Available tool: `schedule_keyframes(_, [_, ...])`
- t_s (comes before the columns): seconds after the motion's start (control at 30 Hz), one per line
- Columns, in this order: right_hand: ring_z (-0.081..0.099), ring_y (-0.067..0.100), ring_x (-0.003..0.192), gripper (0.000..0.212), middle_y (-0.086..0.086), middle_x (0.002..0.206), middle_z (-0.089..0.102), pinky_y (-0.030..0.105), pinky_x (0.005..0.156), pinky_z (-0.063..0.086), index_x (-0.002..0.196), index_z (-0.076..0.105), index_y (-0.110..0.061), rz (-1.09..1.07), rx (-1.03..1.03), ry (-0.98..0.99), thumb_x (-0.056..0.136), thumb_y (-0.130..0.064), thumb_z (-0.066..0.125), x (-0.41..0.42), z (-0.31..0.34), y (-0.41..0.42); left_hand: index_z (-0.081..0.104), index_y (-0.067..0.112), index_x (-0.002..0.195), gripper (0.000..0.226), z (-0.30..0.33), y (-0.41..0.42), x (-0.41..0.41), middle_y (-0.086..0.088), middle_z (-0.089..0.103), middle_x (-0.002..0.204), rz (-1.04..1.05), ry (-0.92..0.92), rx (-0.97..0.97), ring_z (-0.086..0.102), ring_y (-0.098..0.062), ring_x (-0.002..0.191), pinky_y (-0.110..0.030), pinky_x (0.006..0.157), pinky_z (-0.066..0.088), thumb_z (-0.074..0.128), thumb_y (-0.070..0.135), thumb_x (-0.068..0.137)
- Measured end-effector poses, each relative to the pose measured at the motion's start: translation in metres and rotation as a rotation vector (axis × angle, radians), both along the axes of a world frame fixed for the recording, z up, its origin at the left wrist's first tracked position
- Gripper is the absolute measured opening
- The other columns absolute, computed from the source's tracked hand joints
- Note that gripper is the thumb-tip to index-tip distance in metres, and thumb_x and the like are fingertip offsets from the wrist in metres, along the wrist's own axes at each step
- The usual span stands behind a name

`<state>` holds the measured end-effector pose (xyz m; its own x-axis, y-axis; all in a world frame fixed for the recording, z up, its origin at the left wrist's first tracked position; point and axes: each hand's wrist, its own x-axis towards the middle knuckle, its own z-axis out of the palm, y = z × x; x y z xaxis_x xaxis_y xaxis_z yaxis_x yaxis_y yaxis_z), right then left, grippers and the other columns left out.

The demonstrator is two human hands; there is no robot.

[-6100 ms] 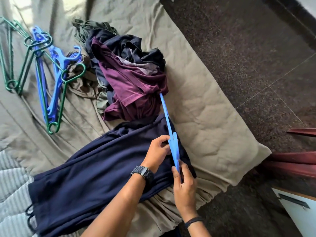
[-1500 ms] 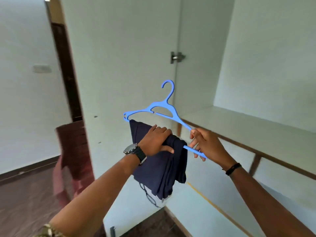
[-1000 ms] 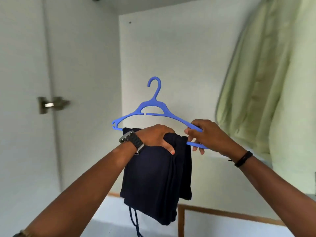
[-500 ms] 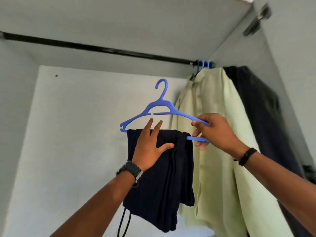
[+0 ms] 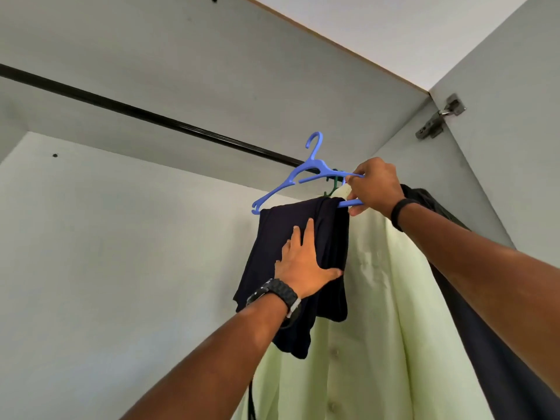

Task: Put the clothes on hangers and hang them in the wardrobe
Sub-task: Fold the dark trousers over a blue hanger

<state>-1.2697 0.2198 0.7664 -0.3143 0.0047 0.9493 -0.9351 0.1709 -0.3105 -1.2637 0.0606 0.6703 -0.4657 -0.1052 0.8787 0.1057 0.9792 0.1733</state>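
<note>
The step in hand looks to be hooking the blue hanger (image 5: 306,174) over the black rail (image 5: 145,115) inside the wardrobe — its hook is up at about rail level but, as far as the view shows, not yet over it. To do it well, the hook should probably be lifted clear above the rail, brought across, then lowered until it seats, with the hanger kept level so the trousers (image 5: 298,268) do not slide off the bar; a bare stretch of rail to the left of the green shirt (image 5: 378,313) seems the easiest spot, just beside what already hangs there. The navy trousers are folded over the hanger's lower bar and hang down in front of the shirt. The right hand (image 5: 374,186) is raised high, arm stretched up, fingers curled round the hanger's right end, pinching both its shoulder and its bar. The left hand (image 5: 303,265) lies flat on the trousers with fingers straight and spread, thumb out to the right — pressing the cloth steady, not gripping it. A dark garment (image 5: 424,198) hangs behind the right wrist, at the rail's far end.
</note>
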Motion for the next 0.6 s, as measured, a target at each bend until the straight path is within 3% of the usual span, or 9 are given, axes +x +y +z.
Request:
schedule_keyframes(0.1, [0.062,0.023,0.037,0.015,0.025,0.095,0.065,0.043,0.061,0.059,0.100,0.058,0.006,-0.006,-0.029,0.019,0.091,-0.003,0.049,-0.021,0.018,-0.005,-0.008,0.030,0.151,0.093,0.012,-0.006,-0.026,-0.011,0.004,0.158,0.097,0.050,-0.047,0.036,-0.036,0.132,-0.046,0.102,0.043,0.058,0.009,0.089])
schedule_keyframes(0.17, [0.063,0.026,0.040,0.014,0.024,0.095,0.063,0.042,0.059,0.060,0.099,0.059,0.003,-0.031,-0.033,0.027,0.091,-0.002,0.048,-0.038,0.029,-0.010,-0.005,0.029,0.152,0.091,0.021,-0.010,-0.043,-0.014,0.017,0.154,0.113,0.078,-0.080,0.049,-0.035,0.119,-0.045,0.095,0.048,0.050,-0.004,0.087])
schedule_keyframes(0.27, [0.068,0.038,0.057,0.016,0.023,0.095,0.060,0.045,0.061,0.060,0.098,0.061,0.003,-0.102,-0.027,0.036,0.090,-0.001,0.047,-0.065,0.045,-0.019,0.002,0.027,0.152,0.088,0.039,-0.016,-0.065,-0.013,0.038,0.139,0.108,0.102,-0.105,0.055,-0.033,0.107,-0.043,0.091,0.049,0.048,-0.008,0.086])
schedule_keyframes(0.43, [0.068,0.038,0.062,0.016,0.013,0.078,0.055,0.041,0.064,0.059,0.103,0.061,0.002,-0.193,-0.002,0.049,0.091,-0.001,0.050,-0.099,0.070,-0.033,0.009,0.027,0.152,0.082,0.067,-0.030,-0.094,-0.012,0.047,0.129,0.133,0.167,-0.131,0.054,-0.030,0.110,-0.040,0.093,0.049,0.047,-0.007,0.087])
schedule_keyframes(0.5, [0.066,0.036,0.061,0.015,0.018,0.091,0.060,0.032,0.053,0.057,0.103,0.060,0.001,-0.209,-0.002,0.073,0.090,-0.002,0.053,-0.109,0.078,-0.040,0.012,0.027,0.151,0.079,0.077,-0.035,-0.102,-0.012,0.047,0.130,0.155,0.192,-0.139,0.053,-0.031,0.112,-0.040,0.093,0.048,0.046,-0.006,0.088])
schedule_keyframes(0.6, [0.060,0.029,0.052,0.011,0.021,0.101,0.061,0.019,0.028,0.041,0.099,0.060,0.000,-0.235,0.032,0.112,0.089,-0.001,0.055,-0.121,0.088,-0.051,0.016,0.027,0.151,0.077,0.089,-0.040,-0.112,-0.012,0.046,0.135,0.178,0.211,-0.141,0.051,-0.033,0.116,-0.042,0.094,0.048,0.044,-0.007,0.088])
